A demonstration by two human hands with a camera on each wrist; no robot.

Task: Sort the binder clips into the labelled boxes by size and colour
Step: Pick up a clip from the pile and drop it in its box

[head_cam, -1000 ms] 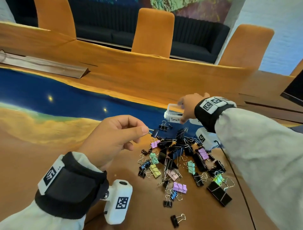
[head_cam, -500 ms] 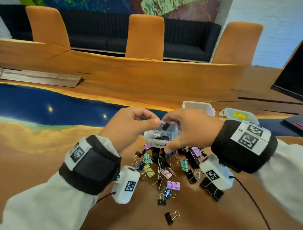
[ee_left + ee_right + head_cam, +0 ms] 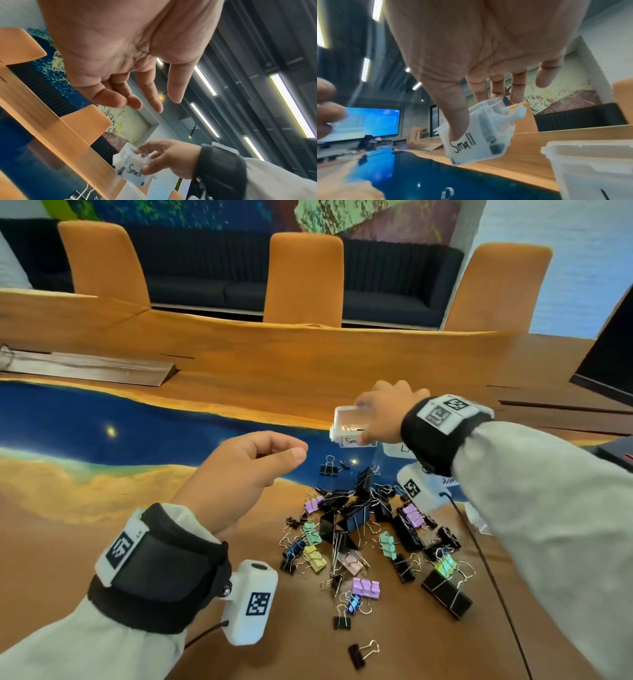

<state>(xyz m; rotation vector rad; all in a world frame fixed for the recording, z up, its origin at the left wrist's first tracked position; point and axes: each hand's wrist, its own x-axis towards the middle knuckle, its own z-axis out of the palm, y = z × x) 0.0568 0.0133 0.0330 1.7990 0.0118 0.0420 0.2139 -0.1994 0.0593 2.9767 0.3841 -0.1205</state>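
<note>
A pile of binder clips (image 3: pixel 370 529), black and pastel, large and small, lies on the table in front of me. My right hand (image 3: pixel 373 419) grips a small clear box labelled "Small" (image 3: pixel 349 422) just beyond the pile, tilted, low over the blue strip. Black clips (image 3: pixel 494 146) show inside the box (image 3: pixel 479 146). My left hand (image 3: pixel 291 450) hovers left of the pile with fingers loosely curled and nothing in them; the left wrist view shows its fingers (image 3: pixel 150 97) hanging relaxed. A second box (image 3: pixel 400 448) stands partly hidden behind my right wrist.
The larger white box (image 3: pixel 590 169) stands close to the right of the small one. Stray black clips (image 3: pixel 359 654) lie near the front edge. A cable (image 3: pixel 479 559) runs along the right. A dark monitor (image 3: pixel 609 354) stands at the far right; orange chairs (image 3: pixel 305 278) line the far side.
Half a second ago both hands met at the small box over the pile. The right hand has since carried the box away to the far side; the left hand has drawn back, empty.
</note>
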